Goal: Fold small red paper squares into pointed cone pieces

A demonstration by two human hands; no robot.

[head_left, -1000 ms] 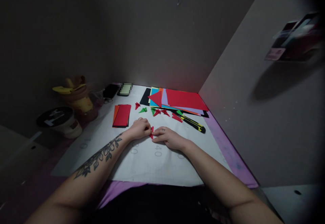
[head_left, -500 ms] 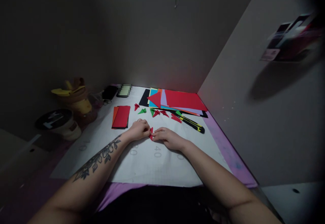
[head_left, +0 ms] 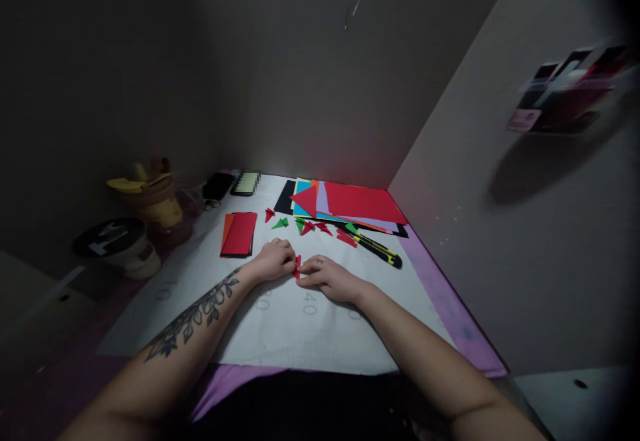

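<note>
Between my two hands a small folded piece of red paper is held low over the white sheet, partly hidden by fingers. On its left side, my left hand is closed with its fingertips at the paper. From the right, my right hand grips the same piece with thumb and forefinger. Just beyond lie several small folded papers, among them a green one and a red one. A black and yellow utility knife rests to the right of them.
Left of my hands is a stack of red, orange and black paper rectangles. Large coloured sheets lie at the back right. A phone, a lidded tub and a tool pot stand left. Walls enclose the back and right.
The right fingers have shifted slightly on the red paper, with the forefinger now more bent. The whole view has tilted up a little. The other papers and the knife lie as before.
</note>
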